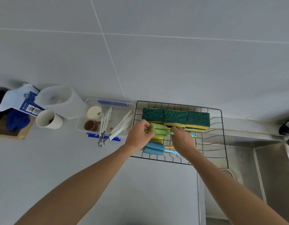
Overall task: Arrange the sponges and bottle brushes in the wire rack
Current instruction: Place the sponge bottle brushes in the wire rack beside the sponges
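Note:
A black wire rack (221, 137) sits on the counter beside the sink. Three green-and-yellow sponges (175, 118) stand in a row along its back. In front of them lies a green bottle brush (160, 131); my left hand (139, 135) grips its foam head and my right hand (183, 140) holds its handle. A yellow brush (158, 138) is mostly hidden beneath the green one. A blue bottle brush (153, 149) lies nearest me in the rack, with its handle running under my right hand.
Left of the rack is a clear plastic box (124, 111) with tongs, white utensils and small cups. Further left stand a white paper cup (49, 119), a translucent tub (62, 101) and a blue glove (17, 120). A steel sink (254, 159) lies to the right.

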